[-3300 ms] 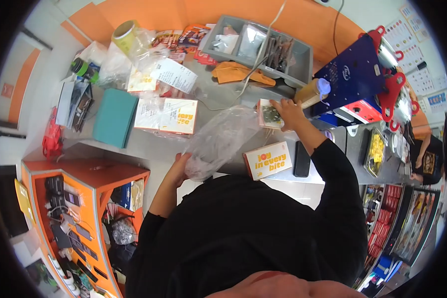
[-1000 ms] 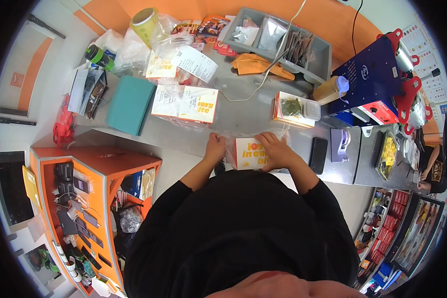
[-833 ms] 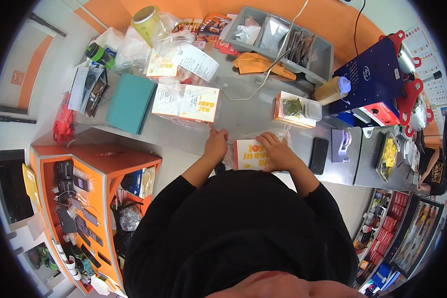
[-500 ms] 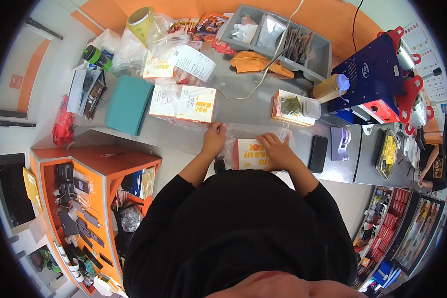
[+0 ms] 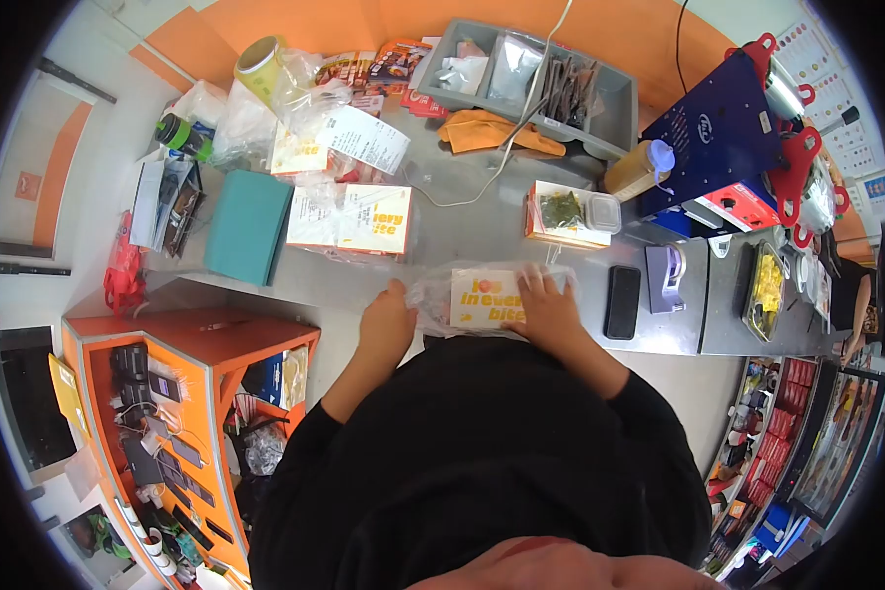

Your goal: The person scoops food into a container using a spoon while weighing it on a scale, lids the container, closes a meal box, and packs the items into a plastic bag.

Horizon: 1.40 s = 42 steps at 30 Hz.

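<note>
A white box with orange and yellow lettering [image 5: 484, 298] lies in a clear plastic bag [image 5: 428, 295] at the counter's near edge. My right hand [image 5: 551, 310] rests on the box's right part, fingers spread. At the bag's left end is my left hand [image 5: 389, 320], its fingers bent together; whether they pinch the film is too small to tell. Behind the box, to the right, stands another box [image 5: 551, 236] bearing a green leafy packet [image 5: 561, 208] and a small clear-lidded tub [image 5: 602, 211]. A bagged box [image 5: 349, 218] sits to the back left.
A black phone [image 5: 621, 303] and a purple tape dispenser [image 5: 665, 279] lie to the right. Beyond are a sauce bottle [image 5: 639, 169], a blue machine [image 5: 708, 138] and a grey divided bin [image 5: 610, 103]. At left is a teal folder [image 5: 247, 224]. A co-worker's arm [image 5: 860, 310] shows far right.
Over three seconds, the lettered box came to be inside the bag, and my right hand went from the leafy packet to this box. Lately my left hand moved slightly left and down.
</note>
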Tool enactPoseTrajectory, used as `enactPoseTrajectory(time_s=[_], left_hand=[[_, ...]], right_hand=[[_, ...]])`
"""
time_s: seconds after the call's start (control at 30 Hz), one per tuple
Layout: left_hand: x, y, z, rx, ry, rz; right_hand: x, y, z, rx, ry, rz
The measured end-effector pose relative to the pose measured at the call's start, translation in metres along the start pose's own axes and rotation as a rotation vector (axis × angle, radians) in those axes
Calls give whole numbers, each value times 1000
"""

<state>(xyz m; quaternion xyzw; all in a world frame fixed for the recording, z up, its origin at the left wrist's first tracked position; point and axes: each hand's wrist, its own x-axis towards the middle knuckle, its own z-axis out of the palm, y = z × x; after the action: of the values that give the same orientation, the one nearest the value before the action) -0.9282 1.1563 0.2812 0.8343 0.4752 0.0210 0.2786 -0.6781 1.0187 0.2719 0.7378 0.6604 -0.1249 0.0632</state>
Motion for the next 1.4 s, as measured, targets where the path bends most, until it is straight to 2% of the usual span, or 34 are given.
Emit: enactPoseTrajectory(time_s=[0.07,0.13,0.17,0.23,0.3,0.37,0.43,0.47,0.53,0.57,0.63,0.67,0.73,0.77,0.83,0.87,0.93,0.97,1.0,1.03,1.07,1.1,1.17,1.23,1.27,1.33,1.37,1.4], left_hand=[[-7,10,-25,-22,40,-18],[-11,20,-49,47,-43,-41],[-12,19,-55,49,-47,-33],[-14,17,-67,45,157,191],[-15,29,-89,28,104,134],[-16,39,-108,10,57,73],[-15,42,-118,-634,-105,-140],[-11,41,-116,-634,-104,-139],[-1,32,-104,-933,-28,-111],[1,29,-96,-933,-29,-115],[7,25,-83,-1551,-179,-302],[9,23,-79,-1551,-174,-298],[6,23,-74,-1836,-210,-110],[1,23,-76,-1837,-208,-116],[-12,40,-100,-1275,-282,203],[-15,49,-109,-1276,-275,203],[-24,65,-118,-1238,-56,217],[-25,60,-116,-1242,-51,208],[-24,52,-113,-1061,-146,175],[-21,48,-112,-878,-238,149],[-20,50,-112,-879,-237,155],[-22,52,-113,-872,-199,150],[-27,60,-115,-871,-166,138],[-31,70,-120,-788,-145,118],[-34,73,-120,-789,-145,118],[-37,77,-121,-649,-160,52],[-38,76,-120,-652,-153,52],[-38,74,-118,-641,-149,56]], right_hand=[[-20,13,-17,-9,53,37],[-42,26,-55,-23,-340,-31],[-51,31,-63,-20,-339,-23],[-64,38,-77,-39,-126,-297],[-68,32,-105,-53,-57,-337],[-72,25,-137,-29,107,-430],[-76,21,-161,-8,170,-456],[-77,20,-166,15,229,-482],[-68,27,-153,-1,206,-451],[-65,28,-146,-17,183,-420],[-60,23,-142,4,271,-462],[-56,21,-142,24,356,-502],[-49,18,-146,67,427,-489],[-47,18,-147,110,495,-472],[-46,24,-152,145,507,-460],[-45,27,-157,179,523,-446],[-46,29,-169,212,463,-472],[-46,30,-171,244,407,-486],[-44,35,-167,243,404,-490],[-40,42,-160,364,302,-454],[-36,49,-156,482,200,-416],[-29,55,-158,476,201,-415],[-7,72,-162,867,526,-227],[24,116,-134,521,339,-174],[36,125,-117,520,338,-174],[59,139,-86,-149,105,51],[70,144,-77,-153,108,46],[82,149,-72,-205,-21,19]])
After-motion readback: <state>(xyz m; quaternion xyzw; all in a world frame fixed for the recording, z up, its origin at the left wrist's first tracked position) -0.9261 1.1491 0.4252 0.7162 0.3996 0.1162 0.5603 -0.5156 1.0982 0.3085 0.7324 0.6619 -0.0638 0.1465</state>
